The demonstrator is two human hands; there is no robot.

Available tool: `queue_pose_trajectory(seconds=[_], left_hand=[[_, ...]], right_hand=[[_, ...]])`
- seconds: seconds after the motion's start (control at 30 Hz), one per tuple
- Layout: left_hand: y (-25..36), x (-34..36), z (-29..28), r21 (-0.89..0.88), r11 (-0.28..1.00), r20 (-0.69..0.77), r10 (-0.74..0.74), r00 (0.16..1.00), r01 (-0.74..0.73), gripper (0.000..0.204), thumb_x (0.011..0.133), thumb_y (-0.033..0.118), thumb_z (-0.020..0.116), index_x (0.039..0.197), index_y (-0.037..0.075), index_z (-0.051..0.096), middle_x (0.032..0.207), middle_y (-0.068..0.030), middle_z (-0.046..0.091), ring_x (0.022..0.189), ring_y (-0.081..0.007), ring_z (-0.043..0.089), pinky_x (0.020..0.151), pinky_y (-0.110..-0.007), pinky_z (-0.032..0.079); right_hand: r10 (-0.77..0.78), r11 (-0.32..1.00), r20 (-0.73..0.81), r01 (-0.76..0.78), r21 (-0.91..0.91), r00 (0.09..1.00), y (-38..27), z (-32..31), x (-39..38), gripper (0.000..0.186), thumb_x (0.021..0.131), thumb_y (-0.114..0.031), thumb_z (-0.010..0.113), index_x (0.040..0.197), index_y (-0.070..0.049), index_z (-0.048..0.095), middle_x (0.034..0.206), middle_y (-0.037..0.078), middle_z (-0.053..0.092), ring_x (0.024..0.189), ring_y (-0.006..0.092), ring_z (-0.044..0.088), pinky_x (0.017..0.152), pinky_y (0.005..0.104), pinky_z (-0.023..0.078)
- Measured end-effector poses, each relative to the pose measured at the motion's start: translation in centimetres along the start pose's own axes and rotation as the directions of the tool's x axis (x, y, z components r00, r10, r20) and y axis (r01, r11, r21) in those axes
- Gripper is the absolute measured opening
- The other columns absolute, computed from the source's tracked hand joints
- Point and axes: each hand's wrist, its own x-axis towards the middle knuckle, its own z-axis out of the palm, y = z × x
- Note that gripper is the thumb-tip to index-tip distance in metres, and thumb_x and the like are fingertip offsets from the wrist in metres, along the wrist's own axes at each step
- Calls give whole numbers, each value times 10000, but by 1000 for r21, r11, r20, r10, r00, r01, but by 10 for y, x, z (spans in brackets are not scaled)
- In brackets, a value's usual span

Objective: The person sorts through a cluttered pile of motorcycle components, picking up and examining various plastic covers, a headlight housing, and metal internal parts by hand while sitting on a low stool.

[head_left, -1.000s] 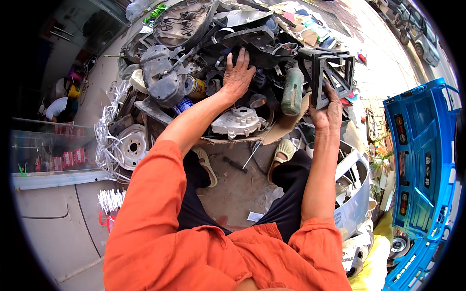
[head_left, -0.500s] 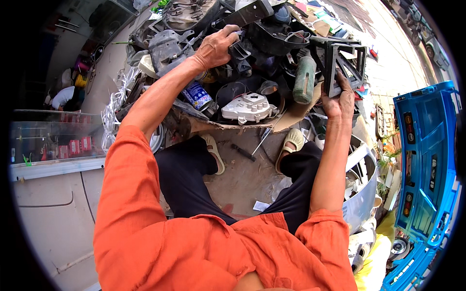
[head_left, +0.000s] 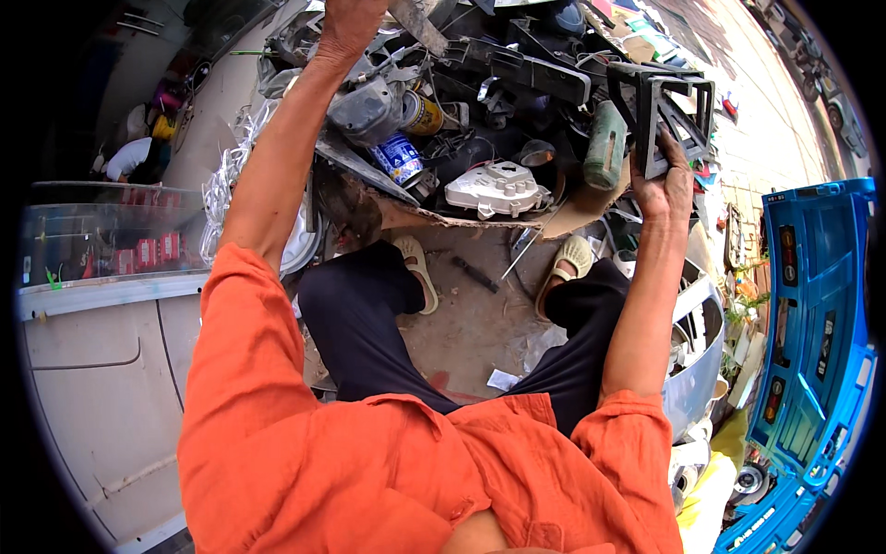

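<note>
My left hand (head_left: 355, 26) is at the top edge, its fingers mostly cut off by the picture's rim. A dusty grey flat strip (head_left: 421, 28) sticks out from it, apparently in its grip. My right hand (head_left: 666, 185) is closed round the lower end of a black open plastic frame (head_left: 678, 115) with slanted ribs, held up at the pile's right side. Beside the frame lies a dirty green cylinder (head_left: 604, 148). Between my arms the scrap pile holds a white plastic housing (head_left: 496, 188), a blue can (head_left: 397, 159), a yellow can (head_left: 422, 114) and a long black plastic piece (head_left: 526, 69).
Cardboard (head_left: 581, 210) edges the pile's near side. A screwdriver (head_left: 475, 274) lies on the ground between my feet. Silvery wire (head_left: 226, 180) is bundled at left near a glass case (head_left: 111, 240). A grey bin of scrap (head_left: 692, 388) and a blue truck (head_left: 812, 323) are at right.
My left hand has moved up and away over the pile, uncovering the yellow can. The right hand still holds the black frame. The whole view has shifted slightly.
</note>
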Motion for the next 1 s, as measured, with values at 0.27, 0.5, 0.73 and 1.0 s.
queue_pose_trajectory(seconds=[0.27, 0.5, 0.73, 1.0], left_hand=[[40, 28, 7, -439, 898, -138, -35, 990, -29, 174, 851, 115, 603, 979, 7, 650, 821, -54, 659, 545, -98, 548, 525, -231, 427], [51, 1, 32, -255, 960, 303, -36, 952, 117, 210, 901, 179, 579, 869, -18, 643, 693, -89, 641, 475, -93, 520, 429, -225, 368], [78, -37, 80, -591, 786, 392, 84, 916, 181, 167, 913, 95, 541, 856, -45, 613, 843, -161, 641, 512, -105, 539, 446, -213, 393], [64, -150, 148, -664, 725, 347, 82, 934, 183, 153, 945, 57, 463, 850, -11, 563, 872, -146, 625, 637, -138, 575, 589, -258, 493]], right_hand=[[54, 995, 107, -62, 73, 993, -5, -5, 1, 135, 853, -51, 587, 974, -7, 623, 926, 80, 655, 866, 213, 630, 749, 364, 545], [32, 998, 40, -34, 56, 999, -3, 10, -12, 155, 848, -43, 594, 994, -5, 627, 963, 86, 659, 877, 210, 634, 752, 359, 547], [17, 995, 119, -29, 99, 993, -5, 5, -8, 177, 836, -15, 602, 1010, 16, 613, 960, 114, 655, 815, 200, 631, 725, 311, 550], [-42, 997, 39, 39, 70, 998, -2, 10, -13, 300, 845, 33, 541, 1143, 41, 512, 1102, 185, 610, 893, 236, 614, 666, 270, 497]])
